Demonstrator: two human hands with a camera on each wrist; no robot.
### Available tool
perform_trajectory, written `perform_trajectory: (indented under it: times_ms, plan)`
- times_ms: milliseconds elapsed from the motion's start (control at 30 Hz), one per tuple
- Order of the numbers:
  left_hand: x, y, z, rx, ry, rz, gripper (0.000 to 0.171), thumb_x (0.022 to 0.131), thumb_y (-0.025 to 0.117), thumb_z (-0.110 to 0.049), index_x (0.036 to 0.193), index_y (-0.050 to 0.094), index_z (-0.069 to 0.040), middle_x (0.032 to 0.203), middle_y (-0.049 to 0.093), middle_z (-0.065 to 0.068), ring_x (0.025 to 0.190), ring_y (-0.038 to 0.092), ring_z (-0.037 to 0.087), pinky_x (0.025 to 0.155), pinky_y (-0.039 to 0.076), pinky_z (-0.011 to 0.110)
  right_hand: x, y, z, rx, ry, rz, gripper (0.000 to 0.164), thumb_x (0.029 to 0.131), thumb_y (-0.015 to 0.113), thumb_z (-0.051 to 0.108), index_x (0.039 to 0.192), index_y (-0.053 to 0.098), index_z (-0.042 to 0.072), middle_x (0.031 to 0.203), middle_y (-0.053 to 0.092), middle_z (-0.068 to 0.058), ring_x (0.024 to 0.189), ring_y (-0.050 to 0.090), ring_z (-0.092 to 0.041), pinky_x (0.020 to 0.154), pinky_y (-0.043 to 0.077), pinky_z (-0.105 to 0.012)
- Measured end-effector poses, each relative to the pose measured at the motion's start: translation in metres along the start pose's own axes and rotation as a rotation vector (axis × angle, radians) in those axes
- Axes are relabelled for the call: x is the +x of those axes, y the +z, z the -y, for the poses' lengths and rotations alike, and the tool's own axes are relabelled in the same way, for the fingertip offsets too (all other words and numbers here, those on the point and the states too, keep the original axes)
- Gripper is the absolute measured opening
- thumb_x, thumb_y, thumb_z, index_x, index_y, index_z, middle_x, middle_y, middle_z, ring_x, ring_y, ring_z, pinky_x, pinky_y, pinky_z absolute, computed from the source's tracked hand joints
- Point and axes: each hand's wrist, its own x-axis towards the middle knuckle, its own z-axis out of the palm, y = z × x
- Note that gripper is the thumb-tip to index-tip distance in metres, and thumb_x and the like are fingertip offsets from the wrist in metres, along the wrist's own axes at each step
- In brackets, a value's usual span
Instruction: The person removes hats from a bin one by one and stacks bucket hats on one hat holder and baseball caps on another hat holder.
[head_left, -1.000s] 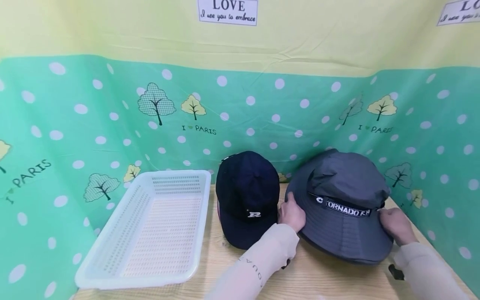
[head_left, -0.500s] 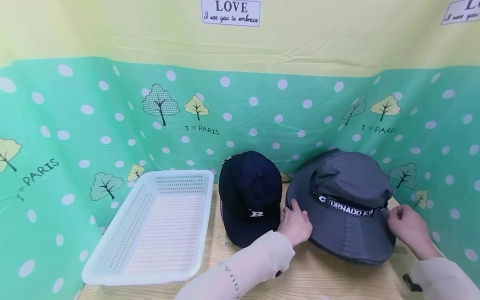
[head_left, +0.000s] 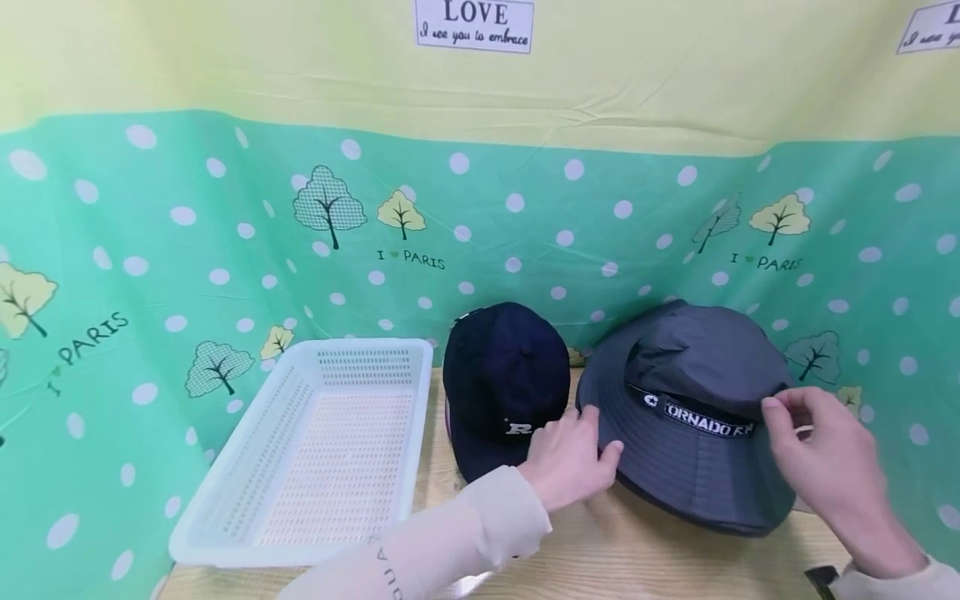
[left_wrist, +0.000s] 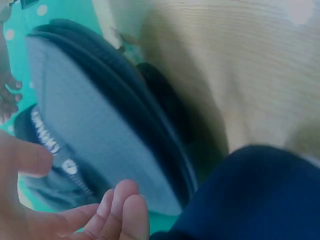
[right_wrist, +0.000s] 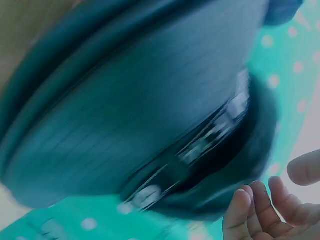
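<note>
A grey bucket hat (head_left: 701, 417) with a "TORNADO" band sits at the right of the table; layered brim edges show under its top brim in the left wrist view. My left hand (head_left: 573, 458) is in front of its left brim, fingers spread loosely with nothing held. The left wrist view shows the left fingers (left_wrist: 125, 210) apart from one another near the hat. My right hand (head_left: 832, 458) is by the hat's right side, fingers bent loosely with nothing gripped; in the right wrist view its fingertips (right_wrist: 242, 200) are near the crown. A navy cap (head_left: 510, 367) with a white "R" stands left of it, partly covered by my left hand.
A white perforated plastic basket (head_left: 416, 467) stands at the left of the wooden table (head_left: 637, 558). A green and yellow patterned cloth (head_left: 517, 242) hangs behind and at both sides, close to the hats.
Both hands have come off the bucket hat's brim. My left hand has drawn back toward the left; my right hand has lifted and moved outward. The hats stay in place while the view shifts slightly.
</note>
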Motion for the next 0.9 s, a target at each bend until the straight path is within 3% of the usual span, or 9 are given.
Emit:
perform_trajectory:
  times_ms: [267,400,533,633,767,900]
  plan:
    - [-0.024,-0.032,0.012,-0.001,0.154,-0.109,0.053,0.09,0.051,-0.054,0.12,0.06,-0.012,0.095,0.058,0.001,0.068,0.057,0.016,0.051,0.044,0.026,-0.014,0.015,0.053,0.077,-0.24,-0.067,0.004,0.087,0.065,0.007,0.087,0.062,0.008,0.084,0.055,0.0,0.074,0.043,0.005,0.062,0.038,-0.01]
    - [-0.035,-0.049,0.018,0.04,0.205,-0.177,0.057,0.087,0.05,-0.059,0.12,0.059,-0.013,0.087,0.053,-0.002,0.066,0.05,0.014,0.053,0.038,0.023,-0.018,0.024,0.075,0.109,-0.346,-0.048,0.011,0.083,0.069,0.006,0.088,0.064,0.015,0.087,0.055,0.006,0.074,0.046,0.002,0.063,0.04,-0.011]
    - [-0.045,-0.063,0.025,0.163,0.263,-0.265,0.069,0.085,0.044,-0.07,0.124,0.056,-0.014,0.088,0.052,-0.001,0.073,0.049,0.017,0.062,0.037,0.027,-0.022,0.031,0.095,0.106,-0.416,0.01,0.016,0.083,0.072,0.011,0.097,0.068,0.019,0.099,0.058,0.007,0.074,0.052,-0.004,0.064,0.042,-0.016]
    - [-0.053,-0.072,0.033,0.242,0.304,-0.343,0.077,0.082,0.042,-0.074,0.128,0.056,-0.013,0.097,0.057,0.003,0.084,0.053,0.02,0.073,0.041,0.035,-0.026,0.035,0.108,0.066,-0.449,0.059,0.024,0.084,0.073,0.019,0.107,0.067,0.018,0.111,0.058,0.004,0.087,0.058,-0.012,0.069,0.049,-0.029]
    - [-0.062,-0.08,0.044,0.268,0.342,-0.402,0.082,0.081,0.042,-0.076,0.129,0.056,-0.011,0.105,0.059,0.009,0.095,0.054,0.027,0.084,0.04,0.045,-0.028,0.041,0.12,-0.003,-0.493,0.093,0.044,0.081,0.075,0.035,0.119,0.064,0.017,0.123,0.055,-0.003,0.107,0.056,-0.024,0.075,0.051,-0.047]
    - [-0.068,-0.085,0.059,0.306,0.369,-0.445,0.084,0.081,0.039,-0.076,0.13,0.055,-0.01,0.111,0.057,0.013,0.104,0.052,0.032,0.091,0.038,0.052,-0.028,0.049,0.126,-0.075,-0.54,0.113,0.063,0.077,0.073,0.052,0.128,0.059,0.018,0.132,0.051,-0.007,0.113,0.053,-0.028,0.081,0.049,-0.05]
